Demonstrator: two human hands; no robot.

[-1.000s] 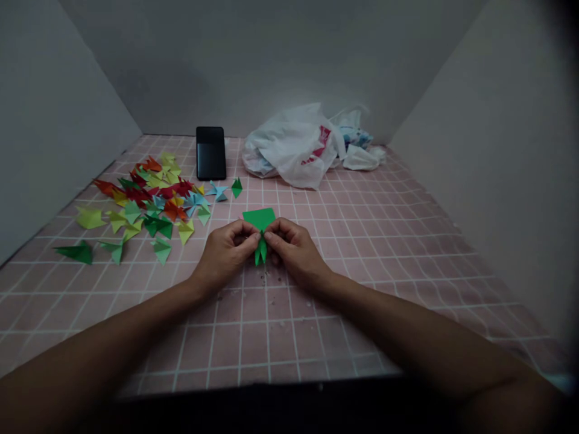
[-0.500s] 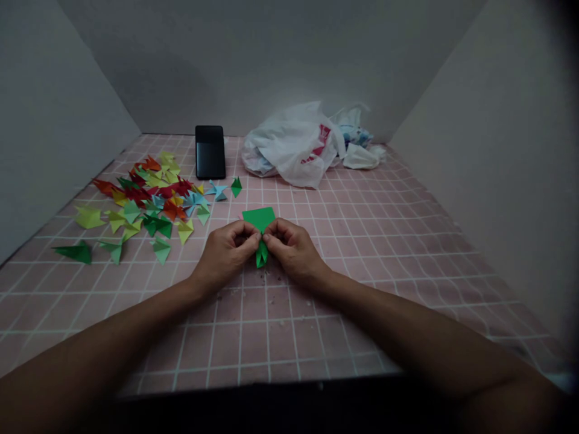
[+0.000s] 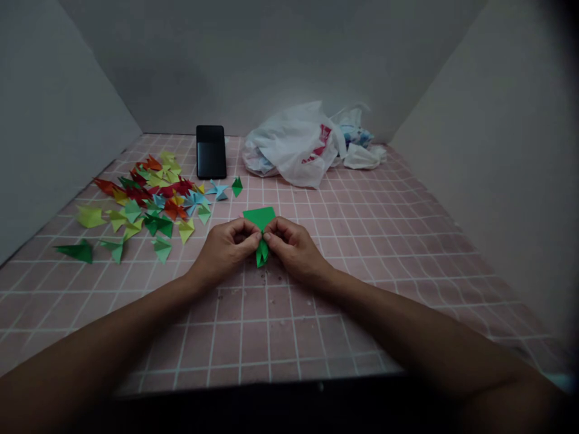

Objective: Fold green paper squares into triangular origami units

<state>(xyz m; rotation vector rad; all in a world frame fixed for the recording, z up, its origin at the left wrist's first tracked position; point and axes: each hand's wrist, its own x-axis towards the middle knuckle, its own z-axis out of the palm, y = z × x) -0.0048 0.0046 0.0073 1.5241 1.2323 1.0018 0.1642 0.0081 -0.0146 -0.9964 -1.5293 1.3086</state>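
A partly folded piece of green origami paper (image 3: pixel 259 217) is pinched between both of my hands, above the middle of the table. Its flat, wide end points away from me, while the narrow folded end points toward me. My left hand (image 3: pixel 228 244) grips its left side between thumb and bent fingers. From the right, my right hand (image 3: pixel 294 246) pinches it the same way, the two thumb tips nearly meeting at the paper's centre. My fingers hide the middle of the folds. A bit of pink shows just beside the paper's upper left corner.
Many folded paper pieces (image 3: pixel 156 224) in green, yellow, red, orange and blue lie spread on the left. A black phone (image 3: pixel 210 152) lies behind them. White plastic bags (image 3: pixel 294 144) sit at the back. Small crumbs dot the pink grid tablecloth (image 3: pixel 280 337). Walls enclose three sides.
Almost nothing differs. Both hands keep their pinch on the green paper in the same place, and the whole view has shifted very slightly.
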